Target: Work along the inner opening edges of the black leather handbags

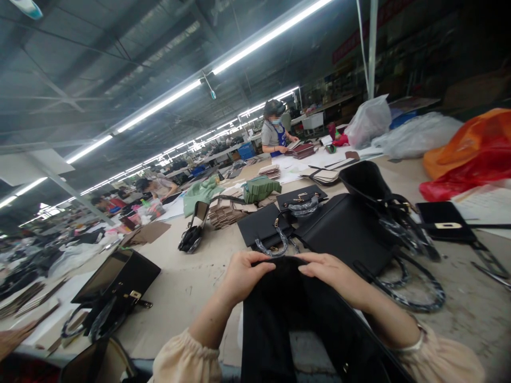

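A large black bag (271, 319) is held up close to me at the bottom centre, its inside dark. My left hand (245, 274) pinches the bag's top edge at the left, thumb and fingers pressed together. On the right part of the same edge, my right hand (327, 274) grips it the same way. Just beyond my hands lie a flat black bag (263, 226) with a wrapped handle and a larger black bag (347, 234) with looped handles.
Another black bag (120, 282) with a gold clasp stands at the left. Green stacked pieces (261, 189) and brown stacks (225, 213) lie farther back. Plastic bags (471, 146) fill the right back. A person (275, 130) works across the table.
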Motion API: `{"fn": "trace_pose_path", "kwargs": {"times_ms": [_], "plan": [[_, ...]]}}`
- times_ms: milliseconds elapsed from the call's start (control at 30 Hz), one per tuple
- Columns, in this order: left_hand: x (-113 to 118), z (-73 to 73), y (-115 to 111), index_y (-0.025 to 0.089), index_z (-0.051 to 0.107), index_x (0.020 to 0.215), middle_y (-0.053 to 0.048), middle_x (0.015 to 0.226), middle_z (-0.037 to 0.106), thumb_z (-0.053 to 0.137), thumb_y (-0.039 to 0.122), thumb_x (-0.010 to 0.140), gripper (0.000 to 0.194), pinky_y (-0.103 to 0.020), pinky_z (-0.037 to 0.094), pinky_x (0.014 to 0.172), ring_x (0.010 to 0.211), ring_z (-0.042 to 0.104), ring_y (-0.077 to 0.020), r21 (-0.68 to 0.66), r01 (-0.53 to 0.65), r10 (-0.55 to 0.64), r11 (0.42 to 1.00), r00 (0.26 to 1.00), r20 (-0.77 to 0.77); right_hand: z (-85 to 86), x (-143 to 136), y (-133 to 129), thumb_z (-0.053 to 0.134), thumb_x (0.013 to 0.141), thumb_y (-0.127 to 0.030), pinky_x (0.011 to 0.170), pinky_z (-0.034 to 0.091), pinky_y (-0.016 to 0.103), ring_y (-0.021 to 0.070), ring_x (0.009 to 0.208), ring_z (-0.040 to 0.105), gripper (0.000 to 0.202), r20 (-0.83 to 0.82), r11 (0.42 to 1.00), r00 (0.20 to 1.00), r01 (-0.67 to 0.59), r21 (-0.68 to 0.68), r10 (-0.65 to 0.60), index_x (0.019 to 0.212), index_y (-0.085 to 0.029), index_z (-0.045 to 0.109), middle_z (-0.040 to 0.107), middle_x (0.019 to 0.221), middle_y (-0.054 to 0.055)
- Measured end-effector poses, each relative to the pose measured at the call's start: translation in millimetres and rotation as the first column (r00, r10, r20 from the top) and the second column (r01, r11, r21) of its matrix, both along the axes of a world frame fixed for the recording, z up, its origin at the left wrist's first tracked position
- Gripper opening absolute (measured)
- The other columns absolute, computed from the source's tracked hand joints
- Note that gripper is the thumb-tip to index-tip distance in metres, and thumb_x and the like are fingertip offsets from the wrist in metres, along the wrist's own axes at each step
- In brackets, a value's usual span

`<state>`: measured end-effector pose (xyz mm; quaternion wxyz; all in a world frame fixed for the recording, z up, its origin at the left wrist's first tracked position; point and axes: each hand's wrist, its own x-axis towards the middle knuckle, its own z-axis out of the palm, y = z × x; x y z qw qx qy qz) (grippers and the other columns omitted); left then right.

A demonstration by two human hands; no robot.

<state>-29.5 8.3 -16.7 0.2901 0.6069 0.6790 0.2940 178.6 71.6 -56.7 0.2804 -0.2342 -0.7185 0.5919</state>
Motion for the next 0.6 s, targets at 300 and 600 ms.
{"fn": "trace_pose_path", "kwargs": {"times_ms": [300, 600], "plan": [[2, -1.5, 2, 0.015, 0.071, 0.073, -0.001, 0.068, 0.068, 0.054, 0.030, 0.079, 0.024, -0.022, 0.044, 0.058, 0.066, 0.060, -0.0152, 0.048, 0.024, -0.019, 0.999, 0.995, -0.101, 2.7, 2, 0, 0.046, 0.080, -0.029, 0.089, 0.041, 0.035, 0.0243, 0.093, 0.058, 0.040, 0.027, 1.000, 1.000, 0.006, 0.005, -0.006, 0.112, -0.015, 0.066, 0.069, 0.092, 0.005], [-8, 2.7, -13, 0.015, 0.062, 0.107, -0.007, 0.106, 0.070, 0.063, 0.019, 0.072, 0.036, -0.029, 0.048, 0.086, 0.097, 0.064, -0.0202, -0.004, 0.011, -0.011, 1.000, 0.998, 0.062, 3.3, 5, 1, 0.046, 0.079, -0.026, 0.087, 0.042, 0.033, 0.0237, 0.094, 0.058, 0.038, -0.036, 1.000, 0.999, -0.011, -0.017, 0.010, 0.109, -0.014, 0.067, 0.069, 0.097, 0.006]]}}
